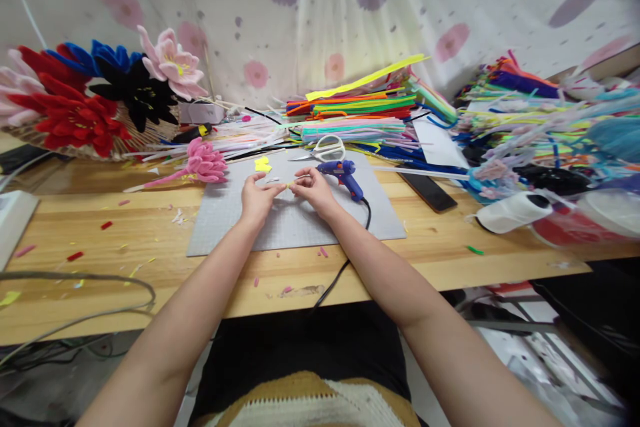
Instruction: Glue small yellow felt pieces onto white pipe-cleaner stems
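both hands are working over the grey mat (pixel 220 230), a bit past its middle toward the far edge. left hand (pixel 257 201) and right hand (pixel 317 193) are meeting fingertip to fingertip, sharing a small yellow piece (pixel 289 186). grip: both are pinching nearly closed, thumbs and forefingers on the piece; exact finger gap i can't tell at this size.

key relation: the piece is sitting right between the two grips, neither hand clearly nearer. its long axis seems to be running side to side, left edge to right edge of the mat, ends pointing at each hand; too small to be sure.

around it: yellow scraps (pixel 263 164) are lying by the mat's far edge, left of its middle, beyond the left hand. glue gun (pixel 344 175) is lying toward the far right corner, nozzle pointing left, just behind the right hand's fingers, handle angling to the right edge. scissors (pixel 329 148) are lying at the far edge, blades pointing left.
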Demonstrator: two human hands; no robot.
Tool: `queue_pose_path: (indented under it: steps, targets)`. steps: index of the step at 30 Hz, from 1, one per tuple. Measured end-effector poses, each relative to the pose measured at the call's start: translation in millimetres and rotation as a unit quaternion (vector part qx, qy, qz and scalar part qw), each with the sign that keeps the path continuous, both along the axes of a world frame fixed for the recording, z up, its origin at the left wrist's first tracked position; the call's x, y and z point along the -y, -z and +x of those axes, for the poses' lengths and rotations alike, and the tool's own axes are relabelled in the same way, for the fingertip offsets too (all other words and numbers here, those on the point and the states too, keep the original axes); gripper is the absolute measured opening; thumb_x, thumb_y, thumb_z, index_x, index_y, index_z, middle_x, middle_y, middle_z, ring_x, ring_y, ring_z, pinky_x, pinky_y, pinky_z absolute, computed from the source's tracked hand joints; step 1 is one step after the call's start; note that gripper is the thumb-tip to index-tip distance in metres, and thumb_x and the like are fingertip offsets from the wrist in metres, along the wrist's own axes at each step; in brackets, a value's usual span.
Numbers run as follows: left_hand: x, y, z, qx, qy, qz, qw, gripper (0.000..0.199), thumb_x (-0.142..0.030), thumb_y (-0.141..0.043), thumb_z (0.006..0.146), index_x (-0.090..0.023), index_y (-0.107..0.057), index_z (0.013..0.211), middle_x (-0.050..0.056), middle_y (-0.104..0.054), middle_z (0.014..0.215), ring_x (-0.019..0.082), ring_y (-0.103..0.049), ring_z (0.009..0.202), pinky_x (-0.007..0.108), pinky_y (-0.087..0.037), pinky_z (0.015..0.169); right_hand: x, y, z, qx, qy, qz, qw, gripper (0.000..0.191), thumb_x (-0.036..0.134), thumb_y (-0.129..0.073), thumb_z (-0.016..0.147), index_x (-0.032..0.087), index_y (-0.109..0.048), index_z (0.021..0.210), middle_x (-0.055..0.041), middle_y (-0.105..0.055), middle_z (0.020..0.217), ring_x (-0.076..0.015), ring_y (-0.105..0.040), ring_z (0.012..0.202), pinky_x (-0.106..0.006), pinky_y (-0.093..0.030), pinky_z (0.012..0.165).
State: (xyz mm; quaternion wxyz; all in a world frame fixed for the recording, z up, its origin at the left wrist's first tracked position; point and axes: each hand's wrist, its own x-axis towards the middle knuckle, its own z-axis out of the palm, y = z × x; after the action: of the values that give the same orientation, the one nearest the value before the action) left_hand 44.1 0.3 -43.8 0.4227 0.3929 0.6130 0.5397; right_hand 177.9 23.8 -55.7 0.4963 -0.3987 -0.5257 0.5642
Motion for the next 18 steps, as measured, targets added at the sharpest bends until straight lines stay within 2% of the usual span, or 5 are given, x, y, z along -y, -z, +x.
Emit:
queue_pose_path:
  steps: [7, 13, 18]
  targets:
    - [1.4, -1.7, 1.7, 0.026, 0.006, -0.002, 1.000, 0.063, -0.032, -0.078, 0.047, -0.021, -0.038, 0.095, 0.001, -0.065, 0.071, 0.010, -0.054, 0.051, 0.018, -0.032, 0.042, 0.9, -2.4, 0.1, -0.009, -0.015, -0.002, 1.000, 0.043, 0.031, -0.070, 0.055, 0.020, -0.043, 0.085, 0.0071, -0.056, 0.063, -0.0080, -0.053, 0.056, -0.024, -0.044, 0.058]
    - [0.6, -2.1, 2.8, 0.084, 0.012, 0.004, 0.996, 0.060, -0.026, -0.078, 0.046, -0.020, -0.037, 0.089, -0.002, -0.063, 0.070, 0.008, -0.053, 0.049, 0.018, -0.032, 0.043, 1.4, -2.7, -0.6, -0.013, -0.045, -0.009, 0.999, 0.045, 0.024, -0.069, 0.051, 0.020, -0.043, 0.088, 0.0072, -0.058, 0.067, -0.0083, -0.055, 0.062, -0.024, -0.043, 0.063]
    - [-2.6, -0.9, 1.1, 0.126, 0.017, 0.015, 0.992, 0.053, -0.020, -0.077, 0.043, -0.019, -0.038, 0.080, -0.005, -0.059, 0.060, 0.007, -0.050, 0.048, 0.017, -0.031, 0.046, 2.9, -3.3, -1.9, -0.006, -0.066, -0.016, 0.998, 0.047, 0.021, -0.068, 0.050, 0.021, -0.042, 0.090, 0.0065, -0.061, 0.069, -0.0096, -0.058, 0.066, -0.025, -0.043, 0.066]
